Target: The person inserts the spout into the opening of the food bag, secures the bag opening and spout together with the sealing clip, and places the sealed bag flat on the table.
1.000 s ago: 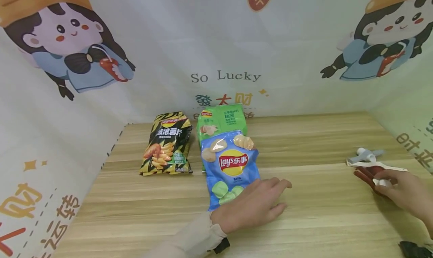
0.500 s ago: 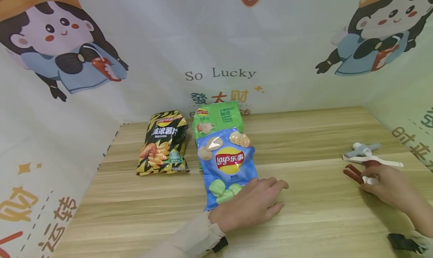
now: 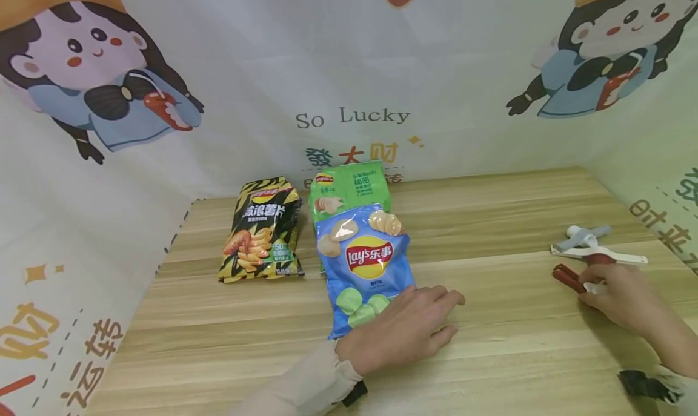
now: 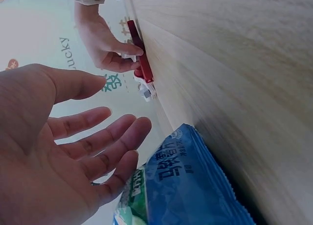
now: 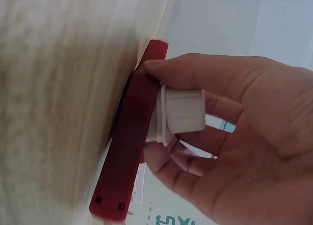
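My right hand [image 3: 627, 298] holds a red bag-sealing clip [image 5: 127, 137] with a white capped spout [image 5: 186, 110] at the table's right side. Its thumb presses the clip's upper part in the right wrist view, while other fingers curl beneath the spout. My left hand [image 3: 400, 328] reaches over the lower right corner of a blue Lay's chip bag [image 3: 373, 258]. In the left wrist view its fingers are spread and relaxed, palm beside the blue bag. Behind the red clip lie a white clip [image 3: 624, 257] and a grey clip [image 3: 591, 237] with a white spout.
A green chip bag [image 3: 354, 186] lies partly beneath the blue one, toward the back wall. To its left is a black and yellow Lay's bag [image 3: 262, 228]. A printed cloth [image 3: 245, 71] surrounds the wooden table [image 3: 491, 222] at back and sides.
My right hand has brought the red clip slightly left, farther from the white clip. The head view has shifted a little; my left hand and the bags keep their places.
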`<act>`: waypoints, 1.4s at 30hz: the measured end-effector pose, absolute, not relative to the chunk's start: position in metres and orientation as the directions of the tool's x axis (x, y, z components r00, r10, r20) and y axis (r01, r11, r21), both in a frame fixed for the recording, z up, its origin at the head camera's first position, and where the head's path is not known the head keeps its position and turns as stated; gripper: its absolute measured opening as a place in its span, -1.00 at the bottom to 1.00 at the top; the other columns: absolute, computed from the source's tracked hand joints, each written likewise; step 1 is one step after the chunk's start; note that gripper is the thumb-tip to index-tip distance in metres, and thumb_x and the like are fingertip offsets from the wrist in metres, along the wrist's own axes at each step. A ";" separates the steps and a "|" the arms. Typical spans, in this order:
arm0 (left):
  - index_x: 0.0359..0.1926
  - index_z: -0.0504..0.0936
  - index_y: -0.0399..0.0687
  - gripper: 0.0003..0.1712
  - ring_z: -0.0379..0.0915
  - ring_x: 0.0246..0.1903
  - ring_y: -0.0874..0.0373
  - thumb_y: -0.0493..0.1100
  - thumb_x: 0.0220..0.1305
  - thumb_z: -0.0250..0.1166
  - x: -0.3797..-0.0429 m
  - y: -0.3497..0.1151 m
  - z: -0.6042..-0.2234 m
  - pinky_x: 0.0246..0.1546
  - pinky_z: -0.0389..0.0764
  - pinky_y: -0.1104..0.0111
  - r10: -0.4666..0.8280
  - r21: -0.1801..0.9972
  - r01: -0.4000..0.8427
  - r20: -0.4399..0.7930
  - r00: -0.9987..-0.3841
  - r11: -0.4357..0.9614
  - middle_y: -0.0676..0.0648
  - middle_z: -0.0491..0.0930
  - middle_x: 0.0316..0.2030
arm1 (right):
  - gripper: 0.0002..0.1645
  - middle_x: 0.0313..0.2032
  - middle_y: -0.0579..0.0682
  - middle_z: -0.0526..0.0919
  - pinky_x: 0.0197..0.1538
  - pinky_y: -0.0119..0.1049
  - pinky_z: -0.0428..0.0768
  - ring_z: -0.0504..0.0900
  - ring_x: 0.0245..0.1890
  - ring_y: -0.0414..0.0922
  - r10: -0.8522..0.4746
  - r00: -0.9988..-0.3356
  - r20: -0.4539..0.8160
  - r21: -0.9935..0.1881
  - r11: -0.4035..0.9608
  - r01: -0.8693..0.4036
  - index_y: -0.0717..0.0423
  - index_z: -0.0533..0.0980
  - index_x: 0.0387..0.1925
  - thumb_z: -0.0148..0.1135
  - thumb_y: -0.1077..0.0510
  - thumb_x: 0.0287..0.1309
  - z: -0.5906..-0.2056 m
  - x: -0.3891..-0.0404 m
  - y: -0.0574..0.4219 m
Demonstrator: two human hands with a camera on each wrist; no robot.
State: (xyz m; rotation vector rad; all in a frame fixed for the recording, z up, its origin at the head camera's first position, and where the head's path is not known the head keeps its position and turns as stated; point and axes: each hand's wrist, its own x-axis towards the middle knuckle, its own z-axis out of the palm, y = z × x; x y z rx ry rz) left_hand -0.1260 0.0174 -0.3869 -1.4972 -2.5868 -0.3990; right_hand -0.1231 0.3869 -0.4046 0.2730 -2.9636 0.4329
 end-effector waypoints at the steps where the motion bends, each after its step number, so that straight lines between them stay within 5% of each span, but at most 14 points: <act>1: 0.15 0.54 -0.06 -0.60 0.52 -0.27 0.35 -0.04 0.37 0.28 -0.126 0.017 -0.386 -0.22 0.53 0.51 0.833 0.165 0.865 0.236 -0.501 0.474 0.06 0.63 -0.14 | -0.79 -0.45 0.13 0.67 -0.38 0.02 0.51 0.58 -0.45 0.05 -0.168 -0.973 0.158 -0.273 0.940 -0.206 0.20 0.63 -0.41 0.52 0.30 -0.14 -0.404 -0.123 0.386; 11: 0.20 0.52 -0.12 -0.56 0.51 -0.26 0.33 -0.03 0.41 0.24 -0.125 0.011 -0.379 -0.23 0.53 0.54 0.815 0.201 0.857 0.269 -0.513 0.474 0.01 0.65 -0.07 | -0.71 -0.37 -0.12 0.68 -0.49 -0.38 0.40 0.37 -0.48 -0.34 -0.337 -0.920 0.200 -0.358 0.849 -0.389 0.11 0.68 -0.26 0.55 0.29 -0.10 -0.391 -0.116 0.340; 19: 0.38 0.29 -0.14 -0.39 0.51 -0.17 0.31 0.12 0.50 0.07 -0.123 0.000 -0.379 -0.15 0.56 0.53 0.778 0.338 0.822 0.296 -0.555 0.458 -0.04 0.61 0.02 | -0.46 -0.25 -0.32 0.63 -0.38 -0.44 0.55 0.47 -0.27 -0.37 -0.518 -0.756 0.399 -0.403 0.642 -0.652 -0.21 0.62 -0.21 0.57 0.39 -0.19 -0.371 -0.091 0.268; 26: 0.03 0.59 -0.02 -0.68 0.35 -0.39 0.49 0.03 0.55 0.02 -0.116 -0.012 -0.375 -0.35 0.39 0.73 0.788 0.463 0.807 0.306 -0.534 0.367 0.20 0.55 -0.26 | -0.53 -0.13 -0.30 0.64 -0.38 -0.50 0.57 0.49 -0.16 -0.32 -0.627 -0.662 0.411 -0.488 0.462 -0.741 -0.21 0.60 -0.13 0.47 0.36 0.00 -0.362 -0.082 0.225; 36: -0.03 0.61 -0.10 -0.76 0.42 -0.31 0.44 -0.09 0.53 0.08 -0.108 -0.043 -0.377 -0.26 0.47 0.66 0.711 0.587 0.752 0.388 -0.586 0.300 0.10 0.62 -0.25 | -0.55 -0.11 -0.31 0.61 -0.25 -0.53 0.55 0.57 -0.18 -0.34 -0.574 -0.665 0.478 -0.472 0.471 -0.746 -0.21 0.58 -0.04 0.51 0.20 0.04 -0.360 -0.082 0.204; 42: -0.03 0.65 -0.17 -0.78 0.58 -0.43 0.34 -0.16 0.44 0.22 -0.106 -0.060 -0.376 -0.37 0.63 0.46 0.633 0.825 0.540 0.329 -0.700 0.168 -0.09 0.70 -0.32 | -0.60 -0.12 -0.32 0.66 -0.27 -0.47 0.61 0.61 -0.18 -0.36 -0.574 -0.695 0.434 -0.494 0.493 -0.716 -0.19 0.60 -0.02 0.47 0.18 0.11 -0.356 -0.083 0.194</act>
